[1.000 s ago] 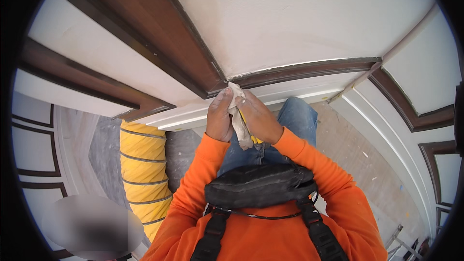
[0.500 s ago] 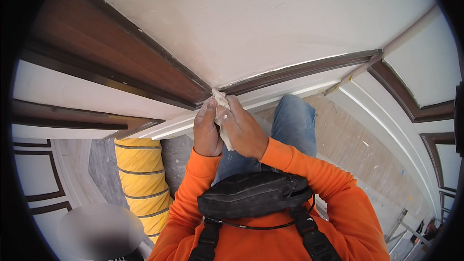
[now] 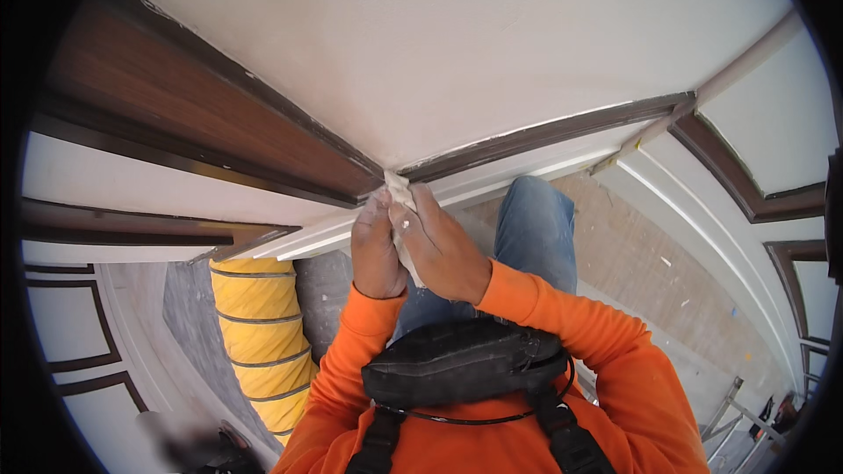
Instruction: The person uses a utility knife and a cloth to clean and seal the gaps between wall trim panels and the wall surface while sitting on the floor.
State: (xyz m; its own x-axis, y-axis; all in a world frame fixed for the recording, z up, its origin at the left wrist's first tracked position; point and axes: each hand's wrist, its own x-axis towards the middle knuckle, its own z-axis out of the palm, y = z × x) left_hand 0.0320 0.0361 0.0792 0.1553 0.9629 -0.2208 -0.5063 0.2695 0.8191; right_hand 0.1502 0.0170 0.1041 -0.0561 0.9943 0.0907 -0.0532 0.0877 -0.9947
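A crumpled off-white rag [image 3: 398,187] is pinched between both my hands, its upper end at the corner where the dark wood trim [image 3: 527,134] meets the brown wood panel [image 3: 219,101]. My left hand [image 3: 378,247] has its fingers closed on the rag from the left. From the other side my right hand [image 3: 445,252] grips it, thumb and fingers pressed together, with white dust on the skin. The rag's lower end hangs between the palms, mostly hidden. A pale wall [image 3: 457,44] rises beyond the corner.
A yellow ribbed duct [image 3: 263,333] runs along the floor at left. My bent knee [image 3: 537,219] is close to the white baseboard [image 3: 544,161]. A metal ladder or stand [image 3: 722,412] is at lower right. A partly blurred person [image 3: 206,448] shows at lower left.
Both hands and the rag sit slightly lower in the picture, still at the corner. The person at lower left has shifted downward, partly out of view.
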